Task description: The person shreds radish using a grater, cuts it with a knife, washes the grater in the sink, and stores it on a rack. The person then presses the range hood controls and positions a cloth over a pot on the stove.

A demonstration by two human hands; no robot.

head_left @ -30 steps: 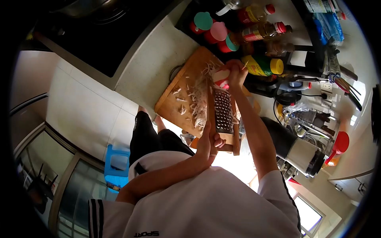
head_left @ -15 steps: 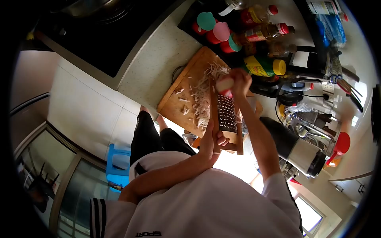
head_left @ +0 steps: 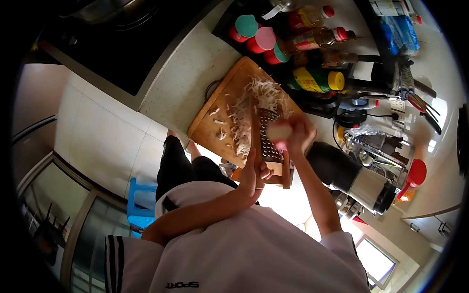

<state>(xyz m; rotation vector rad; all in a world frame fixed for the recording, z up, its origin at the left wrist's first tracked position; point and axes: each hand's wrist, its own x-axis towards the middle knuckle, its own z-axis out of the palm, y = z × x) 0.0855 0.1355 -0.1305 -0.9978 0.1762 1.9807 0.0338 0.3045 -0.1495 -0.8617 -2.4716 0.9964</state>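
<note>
My left hand (head_left: 255, 172) is wrapped round the near end of a wooden-framed grater (head_left: 267, 150), which rests tilted on a wooden cutting board (head_left: 207, 128). In my right hand (head_left: 302, 135) is a pale, pink-skinned vegetable piece (head_left: 279, 131), held against or just over the middle of the metal grating face; motion blurs the hand, and contact cannot be told. White shreds (head_left: 241, 128) lie heaped along the grater's left side and past its far end, with a few scattered bits on the board.
A black stove (head_left: 112, 53) is at upper left. Red jars with coloured lids (head_left: 261, 40) and sauce bottles (head_left: 312, 79) stand beyond the board. To the right are a black-and-silver appliance (head_left: 359, 183) and a red ladle (head_left: 415, 175). A blue stool (head_left: 139, 205) is on the floor.
My right hand and the vegetable piece have moved from the grater's far end down toward its middle, uncovering the upper grating and more shreds. My left hand keeps its hold.
</note>
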